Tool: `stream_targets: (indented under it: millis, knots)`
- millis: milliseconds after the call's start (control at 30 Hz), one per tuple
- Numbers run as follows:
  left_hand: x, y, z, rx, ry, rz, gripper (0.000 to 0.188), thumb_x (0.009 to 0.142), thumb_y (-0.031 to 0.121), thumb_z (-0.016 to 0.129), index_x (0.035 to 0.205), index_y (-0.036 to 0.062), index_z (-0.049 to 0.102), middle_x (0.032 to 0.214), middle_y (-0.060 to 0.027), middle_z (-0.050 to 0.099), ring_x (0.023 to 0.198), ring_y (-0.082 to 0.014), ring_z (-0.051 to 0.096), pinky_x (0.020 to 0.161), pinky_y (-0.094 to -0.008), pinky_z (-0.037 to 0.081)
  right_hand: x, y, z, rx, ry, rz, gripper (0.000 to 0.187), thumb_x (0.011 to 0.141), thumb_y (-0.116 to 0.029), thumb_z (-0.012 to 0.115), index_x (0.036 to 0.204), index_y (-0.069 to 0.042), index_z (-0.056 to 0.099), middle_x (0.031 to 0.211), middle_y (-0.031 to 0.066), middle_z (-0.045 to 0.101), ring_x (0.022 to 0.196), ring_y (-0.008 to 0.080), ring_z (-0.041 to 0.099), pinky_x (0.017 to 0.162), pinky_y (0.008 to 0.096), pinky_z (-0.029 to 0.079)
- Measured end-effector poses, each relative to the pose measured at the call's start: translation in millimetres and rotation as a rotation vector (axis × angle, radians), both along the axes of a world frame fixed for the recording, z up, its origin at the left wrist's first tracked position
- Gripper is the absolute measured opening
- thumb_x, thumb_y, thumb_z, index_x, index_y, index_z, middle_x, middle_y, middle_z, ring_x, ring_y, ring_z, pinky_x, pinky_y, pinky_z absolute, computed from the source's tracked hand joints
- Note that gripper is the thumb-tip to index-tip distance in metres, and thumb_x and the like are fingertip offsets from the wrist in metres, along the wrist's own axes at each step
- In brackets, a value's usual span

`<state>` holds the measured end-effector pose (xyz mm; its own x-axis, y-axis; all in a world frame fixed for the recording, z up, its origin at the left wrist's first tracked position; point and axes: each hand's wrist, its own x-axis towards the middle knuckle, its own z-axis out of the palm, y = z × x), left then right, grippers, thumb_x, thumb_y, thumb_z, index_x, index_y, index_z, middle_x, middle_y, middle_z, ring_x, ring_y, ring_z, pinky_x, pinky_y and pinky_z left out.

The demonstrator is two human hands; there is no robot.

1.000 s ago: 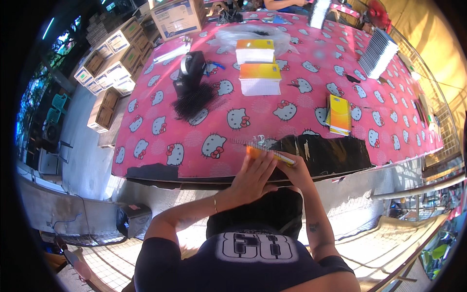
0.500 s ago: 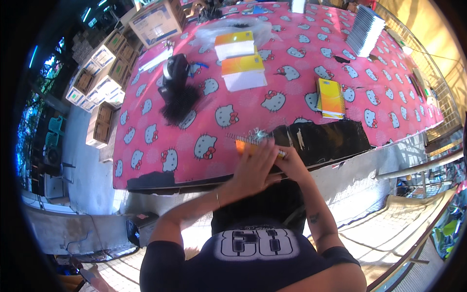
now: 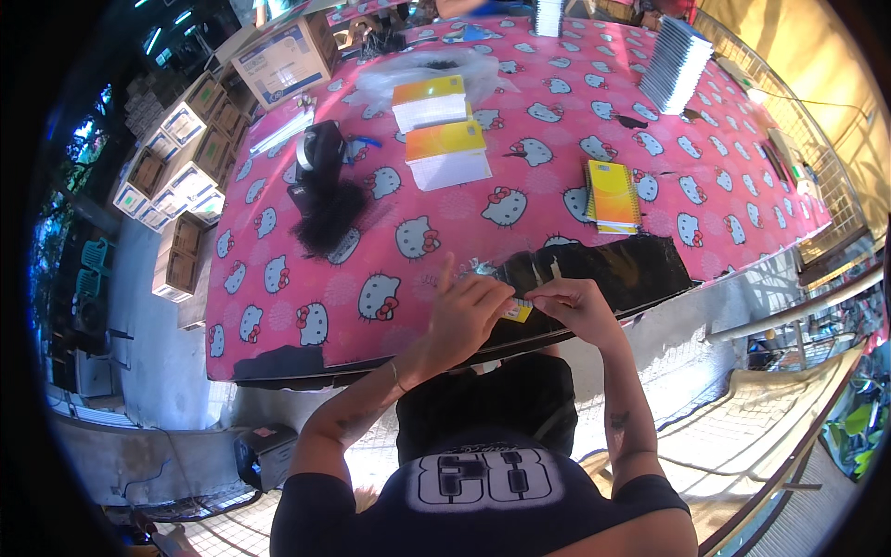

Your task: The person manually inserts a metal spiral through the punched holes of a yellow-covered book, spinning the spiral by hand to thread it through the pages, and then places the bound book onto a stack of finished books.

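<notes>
At the table's near edge, my left hand (image 3: 471, 309) curls over a small yellow-orange notebook (image 3: 517, 314), with only a corner of its cover showing. My right hand (image 3: 577, 306) pinches at the notebook's right end, thumb and fingertips together; what exactly lies between them is too small to make out. Just beyond my left fingers, thin wire coils (image 3: 481, 267) lie on the black patch (image 3: 620, 271) of the table cover. A yellow spiral notebook (image 3: 613, 197) lies further right, apart from both hands.
Two stacks of white sheets with yellow covers (image 3: 449, 158) lie mid-table. Left of them are a bristly black bundle (image 3: 331, 221) and a black device (image 3: 320, 148). A tall notebook stack (image 3: 677, 67) stands far right. A carton (image 3: 284, 61) sits at the far left corner; cartons (image 3: 195, 167) fill the left floor.
My left hand has gone from lying flat across the notebook to curling over it. My right hand has drawn right into a pinch. The whole view has shifted slightly.
</notes>
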<state>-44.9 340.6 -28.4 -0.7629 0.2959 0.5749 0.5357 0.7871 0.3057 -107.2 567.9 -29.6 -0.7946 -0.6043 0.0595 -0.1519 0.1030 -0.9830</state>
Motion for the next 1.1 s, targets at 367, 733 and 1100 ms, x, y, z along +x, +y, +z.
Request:
stream_targets:
  millis: [367, 733, 1100]
  knots:
    - [6, 1, 4, 0.032, -0.073, -0.032, 0.016, 0.089, 0.016, 0.07, 0.104, 0.0109, 0.069, 0.094, -0.0032, 0.067, 0.092, -0.0235, 0.062, 0.095, -0.0453, 0.04, 10, -20, 7, 0.096, 0.352, -0.138, 0.008, 0.078, 0.003, 0.069, 0.082, 0.002, 0.062, 0.078, 0.0083, 0.063, 0.072, 0.0162, 0.067, 0.069, 0.0267, 0.054]
    - [-121, -40, 62, 0.276, 0.022, -0.13, 0.035, 0.087, 0.017, 0.07, 0.119, 0.0024, 0.066, 0.115, -0.0154, 0.067, 0.107, -0.036, 0.062, 0.096, -0.0439, 0.05, -25, 17, 38, 0.265, 0.64, -0.468, 0.045, 0.085, 0.004, 0.063, 0.13, -0.003, 0.061, 0.11, 0.0245, 0.069, 0.093, 0.0357, 0.072, 0.08, 0.0373, 0.056]
    - [-117, -93, 56, -0.184, 0.147, 0.227, 0.032, 0.081, 0.002, 0.061, 0.112, 0.0053, 0.066, 0.108, -0.0106, 0.067, 0.105, -0.0311, 0.063, 0.091, -0.0457, 0.049, -94, 16, 38, 0.365, 0.806, -0.423, 0.088, 0.077, -0.03, 0.083, 0.148, -0.003, 0.04, 0.147, 0.0214, 0.043, 0.135, 0.0366, 0.045, 0.111, 0.0455, 0.036]
